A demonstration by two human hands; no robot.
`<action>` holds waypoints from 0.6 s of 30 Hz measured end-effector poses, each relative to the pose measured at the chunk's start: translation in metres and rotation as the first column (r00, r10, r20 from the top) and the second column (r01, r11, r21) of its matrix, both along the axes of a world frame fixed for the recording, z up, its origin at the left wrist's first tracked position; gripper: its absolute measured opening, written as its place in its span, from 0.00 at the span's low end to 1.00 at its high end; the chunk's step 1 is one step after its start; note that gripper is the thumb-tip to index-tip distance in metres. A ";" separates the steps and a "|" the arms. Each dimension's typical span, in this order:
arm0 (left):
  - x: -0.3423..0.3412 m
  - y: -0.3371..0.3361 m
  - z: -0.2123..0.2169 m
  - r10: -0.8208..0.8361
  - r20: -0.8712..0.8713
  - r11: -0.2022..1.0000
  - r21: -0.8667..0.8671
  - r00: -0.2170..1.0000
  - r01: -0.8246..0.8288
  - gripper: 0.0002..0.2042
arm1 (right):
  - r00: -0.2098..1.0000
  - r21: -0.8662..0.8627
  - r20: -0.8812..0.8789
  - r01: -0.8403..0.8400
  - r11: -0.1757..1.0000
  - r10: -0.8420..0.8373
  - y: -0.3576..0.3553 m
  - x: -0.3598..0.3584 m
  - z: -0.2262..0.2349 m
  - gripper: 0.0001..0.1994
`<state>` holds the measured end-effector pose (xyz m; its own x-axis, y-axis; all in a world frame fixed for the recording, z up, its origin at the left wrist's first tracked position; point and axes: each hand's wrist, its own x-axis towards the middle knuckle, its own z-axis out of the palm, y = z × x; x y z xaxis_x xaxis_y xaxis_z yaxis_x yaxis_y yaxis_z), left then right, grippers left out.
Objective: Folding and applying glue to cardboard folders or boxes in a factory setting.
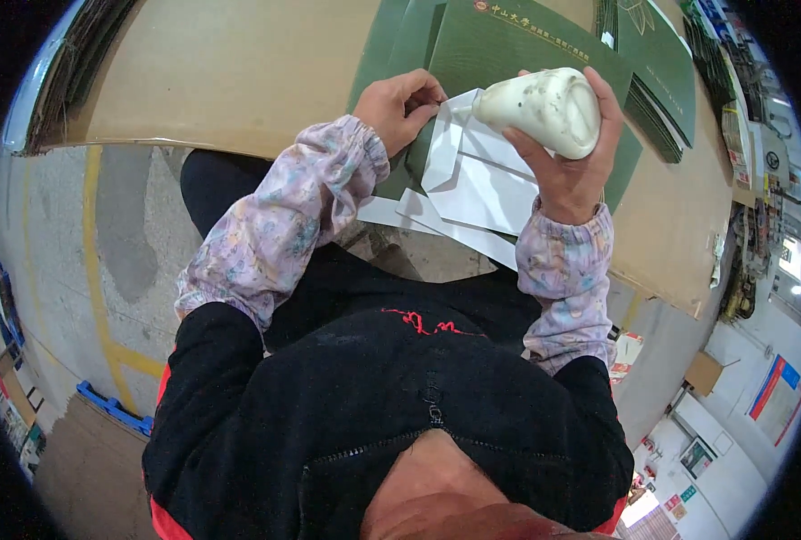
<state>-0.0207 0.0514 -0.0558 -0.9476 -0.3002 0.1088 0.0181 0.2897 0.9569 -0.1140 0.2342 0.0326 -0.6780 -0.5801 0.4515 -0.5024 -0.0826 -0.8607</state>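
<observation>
My right hand point(580, 153) is wrapped round a white squeeze bottle point(540, 108) with dark smudges, tipped on its side. Its narrow nozzle points left, over a folded white paper piece point(486, 192) with creased flaps. At that piece's upper left corner, the thumb and index finger of my left hand point(398, 108) are pinched together on the paper edge. Beneath both hands lie dark green printed folders point(517, 40), overlapping on the tan table. More white paper strips point(459, 229) stick out over the table's near edge.
Stacked green folders point(657, 72) stand at the far right of the tan table point(229, 72). Another bundle of sheets point(76, 72) sits at its left end. A blue plastic edge point(112, 409) and yellow lines point(94, 270) show on the floor at left.
</observation>
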 end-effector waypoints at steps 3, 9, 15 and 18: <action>0.001 0.000 0.000 -0.004 -0.013 1.000 -0.003 1.000 0.004 0.06 | 0.998 0.050 -0.063 0.014 0.999 -0.011 0.001 0.000 -0.001 0.46; 0.000 0.002 -0.001 0.006 -0.013 1.000 0.012 1.000 -0.006 0.06 | 0.993 0.081 -0.120 0.032 0.996 -0.022 0.005 -0.002 -0.002 0.46; 0.000 -0.001 -0.004 -0.010 -0.007 1.000 -0.009 1.000 0.010 0.06 | 1.000 -0.026 0.007 0.029 0.999 -0.029 0.003 0.004 0.003 0.46; -0.001 -0.001 -0.005 -0.019 -0.011 1.000 0.001 1.000 0.019 0.06 | 0.995 -0.136 0.073 0.083 0.987 -0.074 0.009 -0.001 0.004 0.44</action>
